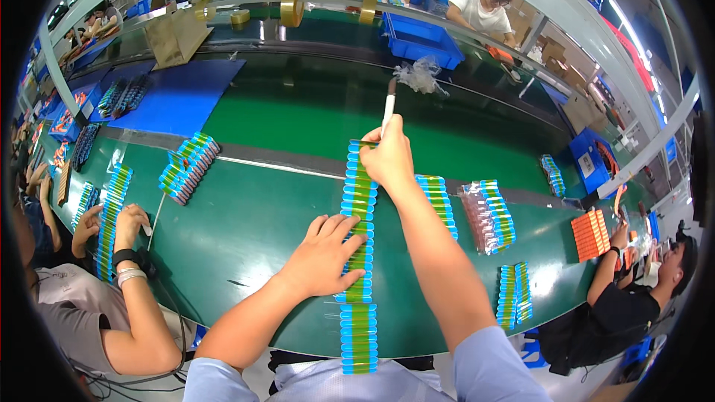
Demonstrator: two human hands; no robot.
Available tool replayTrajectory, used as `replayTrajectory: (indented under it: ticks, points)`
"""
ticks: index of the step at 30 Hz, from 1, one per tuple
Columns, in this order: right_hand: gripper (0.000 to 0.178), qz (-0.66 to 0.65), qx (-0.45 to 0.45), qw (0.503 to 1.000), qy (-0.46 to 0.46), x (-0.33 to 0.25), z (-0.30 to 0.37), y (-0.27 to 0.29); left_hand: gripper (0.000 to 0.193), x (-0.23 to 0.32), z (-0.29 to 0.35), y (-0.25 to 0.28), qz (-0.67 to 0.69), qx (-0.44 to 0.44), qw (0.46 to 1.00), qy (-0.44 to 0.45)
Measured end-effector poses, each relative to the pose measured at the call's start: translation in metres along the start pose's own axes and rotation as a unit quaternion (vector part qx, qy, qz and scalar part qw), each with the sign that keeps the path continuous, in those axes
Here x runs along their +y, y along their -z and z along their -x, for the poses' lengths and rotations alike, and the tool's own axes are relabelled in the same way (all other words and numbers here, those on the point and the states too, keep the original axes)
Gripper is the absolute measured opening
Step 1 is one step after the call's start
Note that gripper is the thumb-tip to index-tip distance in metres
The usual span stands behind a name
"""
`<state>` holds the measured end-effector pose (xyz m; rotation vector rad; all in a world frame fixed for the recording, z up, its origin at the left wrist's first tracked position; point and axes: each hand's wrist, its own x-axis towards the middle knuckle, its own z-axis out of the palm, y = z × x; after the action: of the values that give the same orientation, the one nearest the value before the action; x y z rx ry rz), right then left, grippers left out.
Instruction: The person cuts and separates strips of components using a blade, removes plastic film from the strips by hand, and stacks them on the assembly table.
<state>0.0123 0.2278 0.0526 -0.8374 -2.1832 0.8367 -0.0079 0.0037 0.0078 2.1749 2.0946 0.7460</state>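
A long row of slim pieces with blue ends and green middles (359, 197) runs away from me across the green table, its near end reaching over the table's front edge. My left hand (319, 254) lies on the middle of this row, fingers spread, palm down. At the far end my right hand (389, 155) is closed round a white-handled tool with a dark brown tip, like a small brush (389, 104), which points away from me. The fingertips of that hand touch or hover over the row; I cannot tell which. Right of my forearm lies another blue-and-green row (438, 201).
More blue-and-green bundles (491, 216) lie to the right and a stack (190, 167) to the left. Beyond runs a green belt (298, 112) with crumpled clear plastic (421, 76) and a blue bin (422, 39). Co-workers sit on both sides; tape rolls (292, 4) hang on a rail.
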Motion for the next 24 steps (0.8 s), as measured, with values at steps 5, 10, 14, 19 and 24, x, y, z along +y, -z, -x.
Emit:
replayTrajectory:
  ticks: [5, 10, 14, 19, 24]
  points:
    - [0.038, 0.183, -0.09, 0.978, -0.052, 0.022, -0.028, -0.032, 0.062, -0.002, 0.001, -0.001, -0.001, -0.019, 1.0, 0.004]
    - [0.049, 0.283, -0.117, 0.944, -0.122, 0.016, -0.038, -0.04, 0.061, -0.007, 0.006, -0.004, 0.008, -0.022, 1.0, 0.013]
    - [0.056, 0.233, -0.138, 0.947, -0.171, 0.032, -0.049, -0.027, 0.062, -0.014, 0.004, -0.004, 0.042, -0.01, 0.999, -0.002]
    - [0.053, 0.113, -0.071, 0.985, -0.112, 0.021, -0.047, 0.012, 0.069, -0.015, -0.002, -0.006, 0.044, -0.022, 0.999, -0.009]
    - [0.031, -0.159, -0.052, 0.977, 0.131, -0.048, 0.041, 0.071, 0.07, -0.018, -0.005, 0.001, 0.129, 0.1, 0.986, 0.024]
